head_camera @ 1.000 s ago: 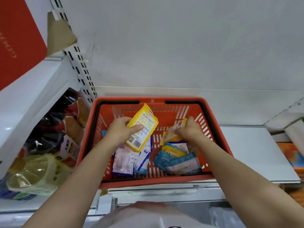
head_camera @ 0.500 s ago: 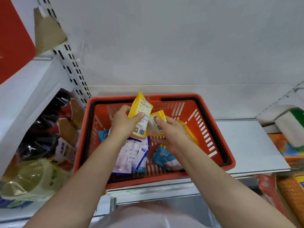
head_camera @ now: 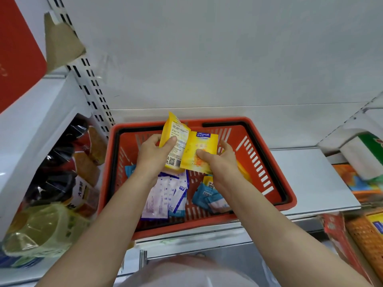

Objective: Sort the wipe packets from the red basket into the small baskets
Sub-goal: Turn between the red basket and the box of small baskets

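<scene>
A plain white wall [head_camera: 207,59] stands behind a white shelf [head_camera: 310,179]. A slotted metal strip [head_camera: 93,94] runs up the left. Lower left, maybe oil bottles [head_camera: 41,230].

left hand [head_camera: 152,157]: i see it raised, fingers and thumb curled, pinching something (thumb on top)
right hand [head_camera: 219,160]: same height, just beside it, thumb pressed flat, gripping
arms: both stretched forward, bare

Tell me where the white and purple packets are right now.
Head view: the white and purple packets lie in the red basket's front left part, under the left hand, left of the blue packets.
</scene>
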Motion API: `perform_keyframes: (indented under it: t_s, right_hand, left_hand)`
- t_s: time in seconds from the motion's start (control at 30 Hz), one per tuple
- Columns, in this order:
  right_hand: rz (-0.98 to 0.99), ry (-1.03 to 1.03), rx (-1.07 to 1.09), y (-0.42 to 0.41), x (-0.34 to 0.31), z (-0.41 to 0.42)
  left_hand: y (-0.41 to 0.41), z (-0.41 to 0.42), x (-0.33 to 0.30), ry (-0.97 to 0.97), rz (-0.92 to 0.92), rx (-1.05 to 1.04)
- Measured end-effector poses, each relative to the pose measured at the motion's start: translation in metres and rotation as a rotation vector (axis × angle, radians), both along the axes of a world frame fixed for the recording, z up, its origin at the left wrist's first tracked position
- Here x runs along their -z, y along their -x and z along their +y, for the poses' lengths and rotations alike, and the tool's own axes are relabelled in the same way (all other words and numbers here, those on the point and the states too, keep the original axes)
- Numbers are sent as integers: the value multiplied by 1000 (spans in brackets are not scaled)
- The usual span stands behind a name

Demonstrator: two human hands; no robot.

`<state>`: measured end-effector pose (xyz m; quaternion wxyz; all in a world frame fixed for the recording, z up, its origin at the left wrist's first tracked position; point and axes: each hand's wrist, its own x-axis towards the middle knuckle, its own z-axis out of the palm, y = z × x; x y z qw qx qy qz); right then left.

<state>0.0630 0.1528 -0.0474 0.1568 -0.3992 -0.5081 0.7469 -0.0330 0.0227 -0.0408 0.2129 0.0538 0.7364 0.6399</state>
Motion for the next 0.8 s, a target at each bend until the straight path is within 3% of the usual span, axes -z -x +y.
perform_keyframes:
  t_s: [0.27, 0.8]
  right_hand:
    - [8, 35, -41, -5, -5, -17]
    - [147, 42, 92, -48, -14, -22]
  left_hand:
    - [-4, -4, 0, -35, 61, 63]
    - [-33, 14, -10, -138, -121, 360]
